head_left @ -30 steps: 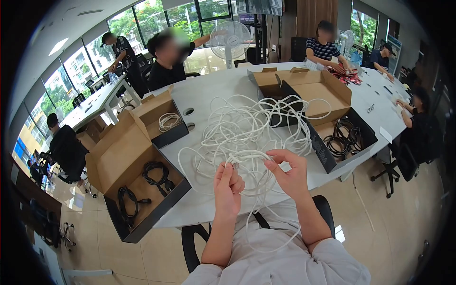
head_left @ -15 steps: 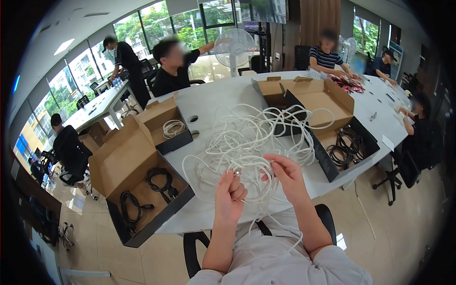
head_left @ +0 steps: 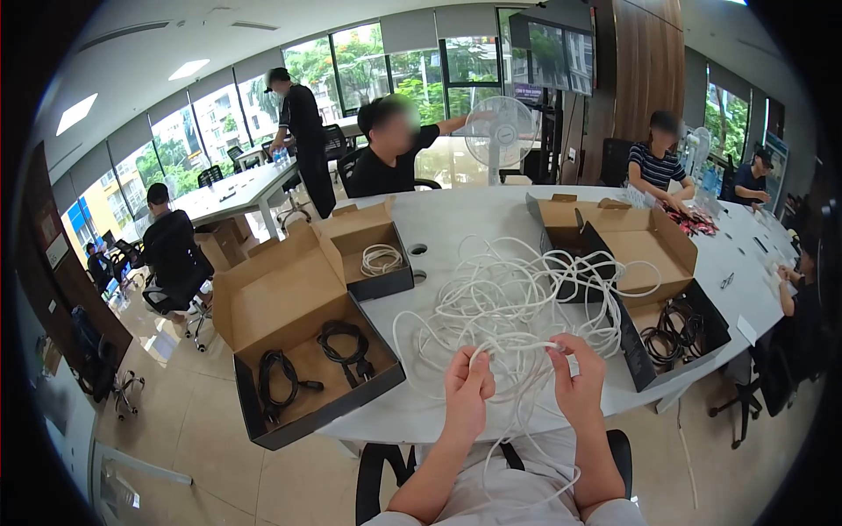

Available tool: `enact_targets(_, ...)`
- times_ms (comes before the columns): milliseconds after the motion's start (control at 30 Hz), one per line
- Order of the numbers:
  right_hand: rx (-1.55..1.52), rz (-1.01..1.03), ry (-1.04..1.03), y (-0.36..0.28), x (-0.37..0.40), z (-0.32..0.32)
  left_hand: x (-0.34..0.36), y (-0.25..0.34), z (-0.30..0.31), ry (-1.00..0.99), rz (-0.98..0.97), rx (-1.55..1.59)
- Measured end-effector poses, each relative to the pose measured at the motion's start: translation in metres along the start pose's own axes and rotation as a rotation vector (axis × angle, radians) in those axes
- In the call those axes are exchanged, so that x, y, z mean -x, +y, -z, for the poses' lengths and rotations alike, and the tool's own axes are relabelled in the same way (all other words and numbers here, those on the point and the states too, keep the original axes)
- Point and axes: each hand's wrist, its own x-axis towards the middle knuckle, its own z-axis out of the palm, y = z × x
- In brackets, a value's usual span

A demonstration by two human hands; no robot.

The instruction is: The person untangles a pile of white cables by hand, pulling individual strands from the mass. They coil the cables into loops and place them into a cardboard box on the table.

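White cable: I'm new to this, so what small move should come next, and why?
Perhaps draw the right hand gently outward while the left hand steadies its part: both pinch white cable, whose loops cross in the heap beyond.

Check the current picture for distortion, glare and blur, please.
Head view: strong wide-angle distortion, left side leaning, corners black. Head view: windows bright, partly washed out, with glare on the floor. Head view: a blurred patch over the seated person beside the fan; white cables traceable in places, fine detail at the right hand unclear.
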Motion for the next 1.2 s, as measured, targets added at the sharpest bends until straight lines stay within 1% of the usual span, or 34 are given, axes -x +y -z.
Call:
enact_targets(100, -0.097, -0.146, -0.048, 0.004, 0.003, 0.002, 0.004, 0.008, -0.002, -0.069, 0.095, 0.055)
enact_targets(200, -0.461, -0.298, -0.033, 0.010, 0.005, -0.004, 0.004, 0.014, -0.001, -0.117, 0.173, 0.127)
enact_targets(300, -0.615, -0.440, -0.070, -0.006, 0.003, 0.002, 0.002, 0.013, 0.001, -0.096, 0.207, 0.136)
enact_targets(367, -0.624, -0.449, -0.072, -0.001, 0.006, 0.000, 0.000, 0.012, 0.000, -0.059, 0.245, 0.149)
enact_targets(400, -0.628, -0.452, -0.071, 0.001, 0.007, -0.001, 0.000, 0.011, 0.000, -0.041, 0.233, 0.148)
enact_targets(500, -0.584, -0.463, -0.087, 0.007, 0.010, -0.006, -0.003, 0.006, -0.001, -0.009, 0.170, 0.127)
enact_targets(600, -0.705, -0.483, -0.057, -0.001, 0.008, -0.011, -0.002, 0.002, -0.002, 0.030, 0.099, 0.079)
enact_targets(667, -0.674, -0.478, -0.028, -0.001, 0.007, -0.015, -0.001, 0.000, -0.004, 0.059, 0.072, 0.046)
enact_targets(767, -0.685, -0.516, -0.030, 0.003, 0.012, -0.014, 0.000, -0.002, -0.001, 0.032, 0.059, 0.068)
enact_targets(800, -0.701, -0.530, -0.038, 0.005, 0.011, -0.013, 0.000, -0.001, 0.000, 0.012, 0.098, 0.108)
enact_targets(967, -1.109, -0.809, -0.178, 0.010, 0.006, 0.003, -0.002, 0.011, 0.002, -0.045, 0.323, 0.222)
enact_targets(1000, -1.197, -0.858, -0.206, 0.011, 0.005, 0.004, -0.003, 0.012, 0.002, -0.056, 0.344, 0.253)
enact_targets(1100, -1.298, -0.989, -0.241, 0.013, 0.005, 0.004, -0.001, 0.010, 0.001, -0.056, 0.389, 0.337)
enact_targets(1200, -1.374, -0.974, -0.375, 0.024, 0.012, -0.001, -0.003, 0.010, 0.001, -0.019, 0.375, 0.373)
